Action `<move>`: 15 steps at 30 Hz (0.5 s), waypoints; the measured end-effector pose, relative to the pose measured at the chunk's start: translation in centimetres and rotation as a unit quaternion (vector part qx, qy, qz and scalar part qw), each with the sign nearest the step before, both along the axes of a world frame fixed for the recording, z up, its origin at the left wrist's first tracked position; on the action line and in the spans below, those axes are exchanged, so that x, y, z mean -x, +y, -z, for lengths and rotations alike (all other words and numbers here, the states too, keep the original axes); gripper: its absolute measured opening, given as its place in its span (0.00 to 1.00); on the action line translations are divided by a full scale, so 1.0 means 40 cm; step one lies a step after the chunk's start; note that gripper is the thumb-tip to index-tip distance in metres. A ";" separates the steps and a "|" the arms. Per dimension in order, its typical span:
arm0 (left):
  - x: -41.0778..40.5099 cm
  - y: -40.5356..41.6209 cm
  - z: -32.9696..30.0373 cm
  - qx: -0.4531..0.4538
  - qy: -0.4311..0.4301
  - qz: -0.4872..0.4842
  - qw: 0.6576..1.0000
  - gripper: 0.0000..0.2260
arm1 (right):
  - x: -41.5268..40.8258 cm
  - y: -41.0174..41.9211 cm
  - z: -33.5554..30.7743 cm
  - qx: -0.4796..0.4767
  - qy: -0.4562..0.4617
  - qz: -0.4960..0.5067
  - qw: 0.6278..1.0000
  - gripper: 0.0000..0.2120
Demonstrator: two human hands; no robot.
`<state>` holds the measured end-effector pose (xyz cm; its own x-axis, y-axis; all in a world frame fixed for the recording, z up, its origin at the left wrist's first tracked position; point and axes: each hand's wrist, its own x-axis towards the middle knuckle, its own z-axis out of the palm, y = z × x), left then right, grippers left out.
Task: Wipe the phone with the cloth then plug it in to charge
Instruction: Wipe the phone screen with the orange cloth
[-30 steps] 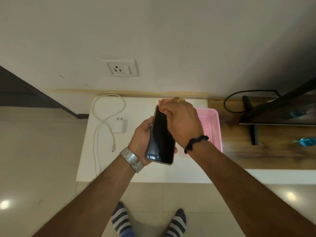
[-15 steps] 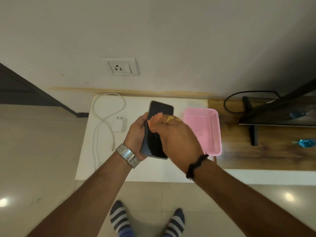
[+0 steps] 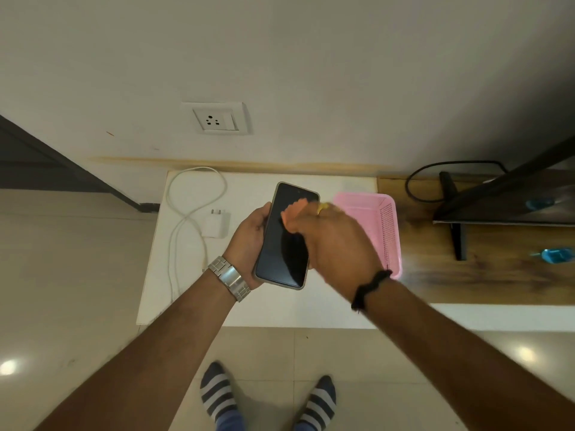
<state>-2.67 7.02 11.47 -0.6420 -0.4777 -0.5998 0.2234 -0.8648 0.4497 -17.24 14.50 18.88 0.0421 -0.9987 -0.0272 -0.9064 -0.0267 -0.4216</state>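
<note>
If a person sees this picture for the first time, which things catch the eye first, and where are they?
In the middle, the left hand holds a dark phone above the white table, while the right hand presses an orange cloth on its screen. A white charger with its cable lies on the table to the left, and a pink basket stands to the right.

Motion blurs the right hand, which hides most of the orange cloth and the phone screen's right side; the frame's right edge crops the dark stand.
</note>
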 end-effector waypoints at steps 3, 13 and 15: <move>0.009 0.002 -0.002 -0.001 0.012 0.011 1.000 0.24 | 0.057 -0.063 0.001 -0.003 0.034 0.064 0.997 0.14; 0.010 0.006 0.004 -0.001 -0.014 0.023 1.000 0.24 | 0.051 -0.002 -0.010 -0.031 0.025 0.013 0.999 0.17; 0.020 0.004 -0.007 -0.004 -0.012 0.013 1.000 0.23 | 0.042 -0.005 -0.009 -0.026 0.045 0.030 0.998 0.15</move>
<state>-3.47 7.20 11.75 -0.6403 -0.4552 -0.6187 0.1899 -0.8743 0.4467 -18.93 14.32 19.24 -0.0236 -0.9966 -0.0793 -0.9397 0.0491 -0.3385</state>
